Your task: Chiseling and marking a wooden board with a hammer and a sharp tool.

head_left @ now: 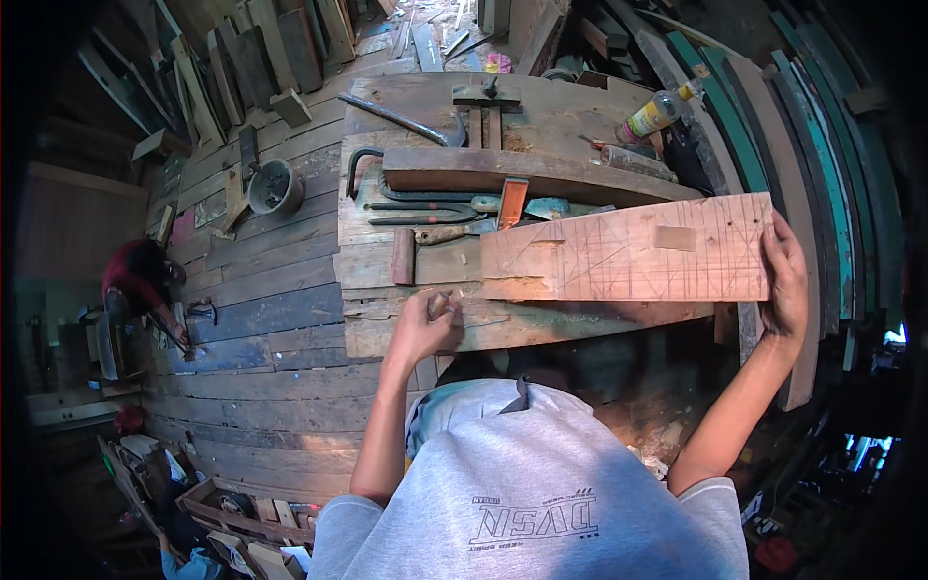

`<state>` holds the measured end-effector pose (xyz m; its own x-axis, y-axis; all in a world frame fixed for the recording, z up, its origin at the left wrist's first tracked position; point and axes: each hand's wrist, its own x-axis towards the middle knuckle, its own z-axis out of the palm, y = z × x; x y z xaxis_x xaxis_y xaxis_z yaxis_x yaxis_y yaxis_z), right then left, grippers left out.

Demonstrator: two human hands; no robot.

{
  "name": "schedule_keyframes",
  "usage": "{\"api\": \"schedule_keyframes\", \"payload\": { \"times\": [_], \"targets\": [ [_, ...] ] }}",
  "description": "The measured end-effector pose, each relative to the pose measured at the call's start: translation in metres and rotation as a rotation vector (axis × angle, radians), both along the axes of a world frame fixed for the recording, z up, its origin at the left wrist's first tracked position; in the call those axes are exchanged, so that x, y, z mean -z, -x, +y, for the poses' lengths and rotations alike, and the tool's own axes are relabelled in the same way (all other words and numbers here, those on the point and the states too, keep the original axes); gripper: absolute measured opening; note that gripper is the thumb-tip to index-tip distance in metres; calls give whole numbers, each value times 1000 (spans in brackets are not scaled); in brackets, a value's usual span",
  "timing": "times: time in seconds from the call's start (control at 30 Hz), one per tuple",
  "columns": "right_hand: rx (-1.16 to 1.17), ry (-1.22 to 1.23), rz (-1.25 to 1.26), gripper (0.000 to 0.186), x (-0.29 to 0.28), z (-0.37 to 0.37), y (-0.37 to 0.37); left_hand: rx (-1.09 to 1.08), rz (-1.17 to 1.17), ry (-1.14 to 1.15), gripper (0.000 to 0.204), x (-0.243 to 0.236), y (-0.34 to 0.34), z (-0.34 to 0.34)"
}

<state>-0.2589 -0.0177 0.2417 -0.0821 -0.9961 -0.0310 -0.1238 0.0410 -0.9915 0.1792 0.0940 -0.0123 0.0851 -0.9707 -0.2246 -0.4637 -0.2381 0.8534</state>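
Note:
A long wooden board (628, 253) marked with many pencil lines lies across the workbench (406, 333). My right hand (788, 275) grips the board's right end. My left hand (425, 324) is closed around a small object, perhaps a pencil or chisel handle, resting on the bench plank just left of the board's near left corner. I cannot tell exactly what the small object is.
On the bench beyond the board lie a wood-handled hammer (406, 253), metal tools (425, 213), a crowbar (401, 118) and a bottle (657, 111). A bucket (274, 186) stands on the plank floor. Another person (140, 280) crouches at far left. Green boards (822, 164) lean at right.

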Motion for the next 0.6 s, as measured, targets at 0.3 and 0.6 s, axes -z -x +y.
{"api": "schedule_keyframes", "payload": {
  "times": [0.3, 0.6],
  "targets": [
    [-84, 79, 92, 60, -22, -28, -13, -118, -16, 18, 36, -9, -30, 10],
    [-252, 316, 423, 55, -80, -21, -100, -143, 30, 30, 36, -5, -15, 9]
  ]
}}
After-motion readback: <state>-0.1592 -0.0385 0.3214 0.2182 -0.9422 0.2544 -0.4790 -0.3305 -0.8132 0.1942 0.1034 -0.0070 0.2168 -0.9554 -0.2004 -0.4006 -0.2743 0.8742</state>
